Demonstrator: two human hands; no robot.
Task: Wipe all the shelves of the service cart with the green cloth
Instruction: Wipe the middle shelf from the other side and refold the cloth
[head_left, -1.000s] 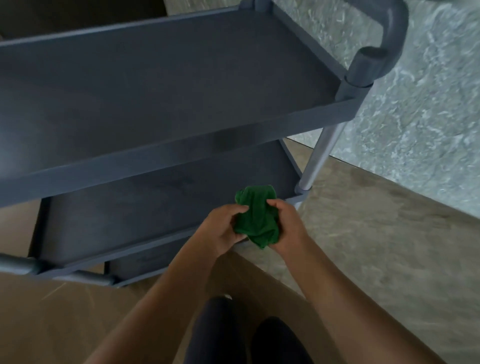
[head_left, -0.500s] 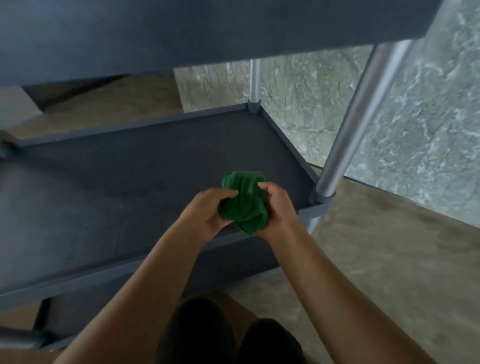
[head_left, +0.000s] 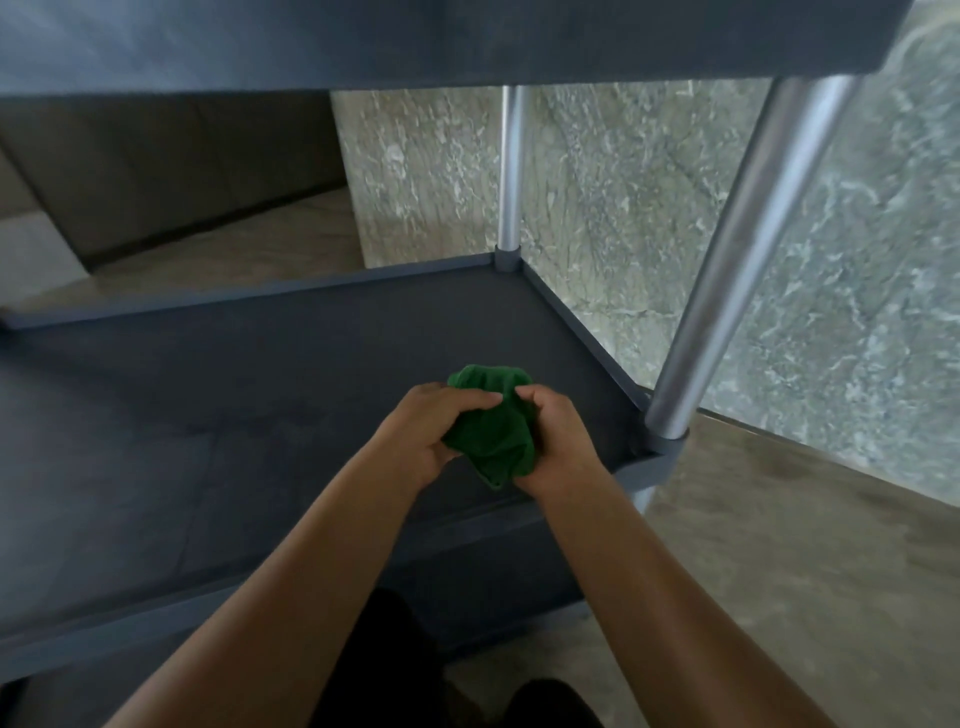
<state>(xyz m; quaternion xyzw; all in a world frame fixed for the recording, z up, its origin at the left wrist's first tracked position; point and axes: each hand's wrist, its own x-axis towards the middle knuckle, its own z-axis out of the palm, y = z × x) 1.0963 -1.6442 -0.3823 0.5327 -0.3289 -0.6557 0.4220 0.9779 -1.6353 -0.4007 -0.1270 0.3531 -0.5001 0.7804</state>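
Green cloth (head_left: 493, 426) bunched into a wad, gripped from both sides: left hand (head_left: 423, 434) and right hand (head_left: 553, 441) both curled round it. Wad sits over the shelf (head_left: 218, 415), toward its near right corner, close to the metal post (head_left: 727, 270); contact with the shelf unclear. Risks: a balled cloth wipes only a narrow strip, so far corners get missed; the shelf above (head_left: 415, 41) hangs low and crowds the reach.

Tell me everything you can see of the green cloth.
The green cloth is soft-looking dark green fabric, bunched into a crumpled wad, one corner hanging below. The left hand and right hand grip it from either side, over the dark grey cart shelf near its front right corner. Whether it touches the shelf is unclear.
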